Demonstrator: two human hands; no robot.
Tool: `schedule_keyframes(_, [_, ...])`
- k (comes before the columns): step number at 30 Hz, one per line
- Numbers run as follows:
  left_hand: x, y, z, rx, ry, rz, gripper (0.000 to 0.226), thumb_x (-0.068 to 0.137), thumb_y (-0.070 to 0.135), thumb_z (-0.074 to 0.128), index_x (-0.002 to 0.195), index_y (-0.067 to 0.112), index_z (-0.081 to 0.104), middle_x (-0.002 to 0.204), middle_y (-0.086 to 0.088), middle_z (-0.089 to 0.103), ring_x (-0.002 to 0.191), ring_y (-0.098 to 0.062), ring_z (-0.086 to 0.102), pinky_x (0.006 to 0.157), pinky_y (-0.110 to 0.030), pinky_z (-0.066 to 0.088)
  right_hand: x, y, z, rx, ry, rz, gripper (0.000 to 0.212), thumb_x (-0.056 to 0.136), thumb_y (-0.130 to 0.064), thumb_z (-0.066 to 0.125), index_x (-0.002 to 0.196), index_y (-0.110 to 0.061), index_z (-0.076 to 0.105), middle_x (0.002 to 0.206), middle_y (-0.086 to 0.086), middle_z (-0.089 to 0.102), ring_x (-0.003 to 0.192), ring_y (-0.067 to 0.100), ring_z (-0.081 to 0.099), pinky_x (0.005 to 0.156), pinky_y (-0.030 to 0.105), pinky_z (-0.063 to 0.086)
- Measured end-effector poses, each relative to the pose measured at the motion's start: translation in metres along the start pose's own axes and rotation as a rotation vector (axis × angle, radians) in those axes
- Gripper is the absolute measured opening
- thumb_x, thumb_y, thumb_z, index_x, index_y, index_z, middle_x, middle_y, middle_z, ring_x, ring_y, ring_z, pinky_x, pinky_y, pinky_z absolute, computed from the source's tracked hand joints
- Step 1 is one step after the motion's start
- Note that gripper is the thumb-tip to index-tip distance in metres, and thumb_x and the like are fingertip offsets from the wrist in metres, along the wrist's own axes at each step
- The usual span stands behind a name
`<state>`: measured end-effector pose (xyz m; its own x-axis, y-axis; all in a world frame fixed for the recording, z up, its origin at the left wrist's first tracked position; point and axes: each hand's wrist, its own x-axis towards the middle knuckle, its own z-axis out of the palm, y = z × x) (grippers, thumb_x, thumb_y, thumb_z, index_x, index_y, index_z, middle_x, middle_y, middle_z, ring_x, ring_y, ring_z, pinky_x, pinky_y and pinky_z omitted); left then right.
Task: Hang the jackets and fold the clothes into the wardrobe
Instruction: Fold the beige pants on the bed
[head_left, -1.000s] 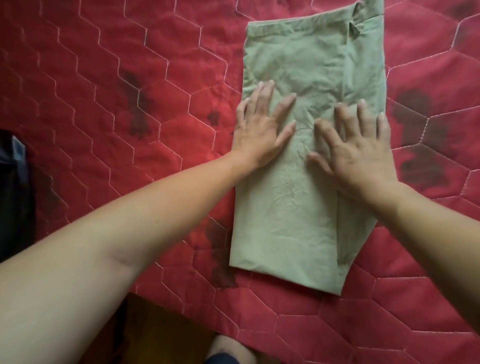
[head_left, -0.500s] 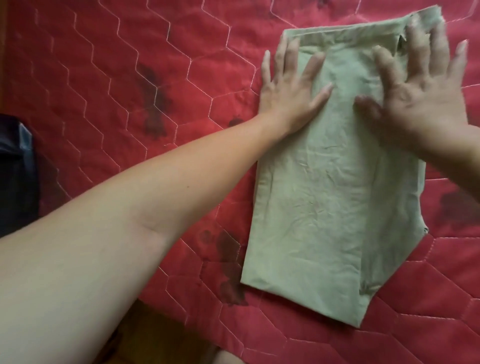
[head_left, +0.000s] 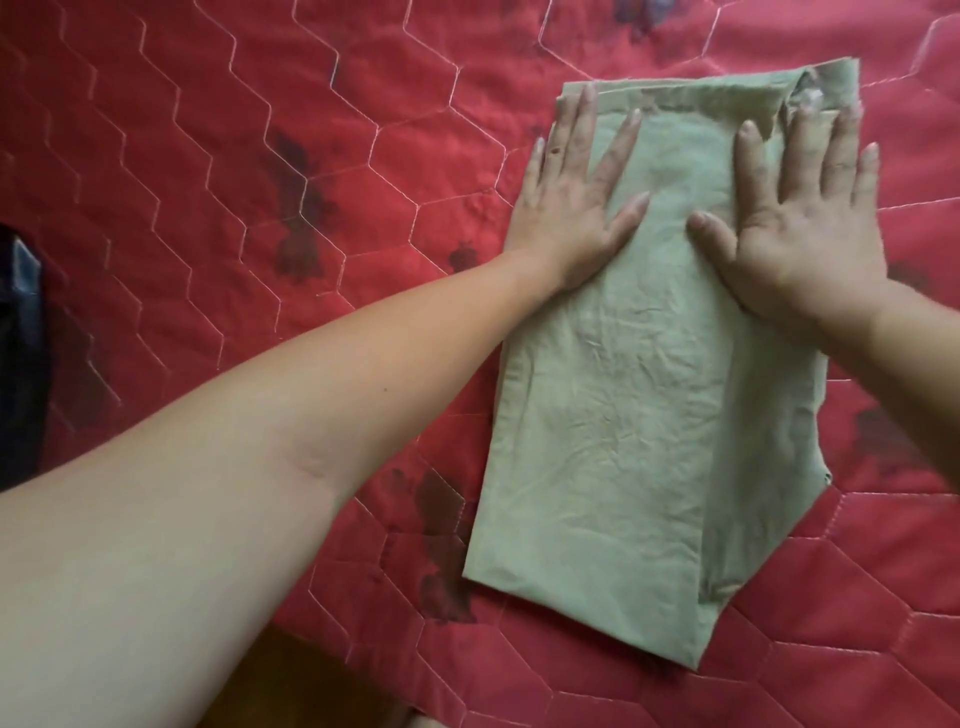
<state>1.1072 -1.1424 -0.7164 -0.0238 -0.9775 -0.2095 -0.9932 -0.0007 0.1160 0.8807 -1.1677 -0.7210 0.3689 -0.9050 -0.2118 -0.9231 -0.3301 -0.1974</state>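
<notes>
A pale green garment lies folded into a long rectangle on a red quilted bed cover, right of centre. My left hand presses flat on its upper left part, fingers straight and spread, the little finger just off the cloth's edge. My right hand presses flat on the upper right part, fingertips at the far hem, where a small corner of cloth sticks up. Both forearms reach in from the near side.
A dark blue piece of clothing lies at the left edge of the bed cover. The cover's near edge runs along the bottom, with brown floor below it. Dark flower prints dot the cover.
Both hands have slid along the garment from its middle to its far end, staying flat on the cloth. The garment itself has stayed folded in place.
</notes>
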Motion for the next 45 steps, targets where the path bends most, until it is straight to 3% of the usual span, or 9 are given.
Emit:
schedule_keyframes(5, [-0.047, -0.009, 0.014, 0.01, -0.011, -0.023, 0.076, 0.098, 0.059, 0.03, 0.163, 0.026, 0.009, 0.169, -0.015, -0.004, 0.156, -0.032, -0.006, 0.126, -0.047, 0.004, -0.052, -0.016, 0.019, 0.042, 0.042, 0.041, 0.077, 0.102, -0.064, 0.024, 0.163, -0.021, 0.007, 0.166, 0.029, -0.004, 0.154, 0.047, -0.005, 0.123, 0.064, 0.0])
schedule_keyframes(14, [-0.147, -0.002, 0.045, 0.075, 0.01, 0.022, 0.069, 0.102, 0.05, 0.033, 0.162, 0.021, 0.017, 0.168, -0.019, 0.004, 0.154, -0.043, -0.002, 0.124, -0.053, 0.014, -0.142, -0.022, 0.044, -0.016, -0.035, -0.003, 0.078, 0.099, -0.068, 0.019, 0.164, -0.027, 0.005, 0.166, 0.029, -0.007, 0.155, 0.041, -0.01, 0.124, 0.063, 0.0])
schedule_keyframes(20, [-0.171, -0.005, 0.051, 0.072, -0.015, 0.024, 0.068, 0.103, 0.049, 0.031, 0.162, 0.021, 0.014, 0.169, -0.017, 0.003, 0.154, -0.043, -0.003, 0.124, -0.055, 0.012, -0.201, -0.042, 0.057, -0.038, -0.084, 0.04, 0.081, 0.098, -0.07, 0.016, 0.164, -0.024, 0.006, 0.168, 0.026, -0.007, 0.155, 0.042, -0.011, 0.122, 0.066, -0.001])
schedule_keyframes(25, [-0.172, -0.003, 0.052, 0.062, 0.012, 0.03, 0.066, 0.104, 0.047, 0.031, 0.162, 0.019, 0.016, 0.168, -0.018, 0.005, 0.154, -0.045, -0.001, 0.126, -0.052, 0.008, -0.257, -0.06, 0.072, 0.02, -0.132, 0.045, 0.085, 0.096, -0.073, 0.026, 0.164, -0.027, 0.004, 0.169, 0.019, -0.012, 0.153, 0.043, -0.019, 0.118, 0.068, -0.013])
schedule_keyframes(28, [-0.174, -0.004, 0.052, 0.064, 0.041, 0.015, 0.065, 0.105, 0.045, 0.03, 0.162, 0.017, 0.018, 0.168, -0.02, 0.005, 0.153, -0.047, 0.0, 0.124, -0.047, 0.002, -0.276, -0.071, 0.074, 0.077, -0.159, 0.069, 0.09, 0.093, -0.076, 0.032, 0.164, -0.028, 0.006, 0.169, 0.018, -0.011, 0.153, 0.042, -0.02, 0.12, 0.066, -0.012])
schedule_keyframes(34, [-0.179, 0.001, 0.061, 0.041, 0.084, -0.013, 0.063, 0.105, 0.044, 0.029, 0.161, 0.018, 0.018, 0.168, -0.019, 0.004, 0.153, -0.047, 0.001, 0.123, -0.046, 0.004, -0.278, -0.066, 0.06, 0.088, -0.348, 0.07, 0.095, 0.092, -0.078, 0.029, 0.158, -0.032, -0.022, 0.161, 0.013, -0.038, 0.144, 0.038, -0.041, 0.117, 0.063, -0.021])
schedule_keyframes(42, [-0.187, 0.003, 0.058, 0.011, 0.068, -0.018, 0.063, 0.104, 0.043, 0.031, 0.161, 0.018, 0.018, 0.168, -0.018, 0.004, 0.153, -0.046, 0.0, 0.123, -0.051, 0.01, -0.277, -0.066, 0.057, 0.088, -0.401, 0.068, 0.097, 0.091, -0.08, 0.028, 0.155, -0.032, -0.028, 0.158, 0.012, -0.044, 0.142, 0.039, -0.044, 0.115, 0.063, -0.024])
schedule_keyframes(45, [-0.219, 0.007, 0.065, 0.054, 0.025, 0.07, 0.066, 0.103, 0.044, 0.029, 0.162, 0.018, 0.015, 0.168, -0.02, 0.003, 0.154, -0.043, -0.002, 0.123, -0.057, 0.01, -0.279, -0.067, 0.057, 0.082, -0.394, 0.075, 0.098, 0.091, -0.08, 0.029, 0.154, -0.032, -0.029, 0.154, 0.011, -0.048, 0.142, 0.038, -0.044, 0.115, 0.062, -0.026])
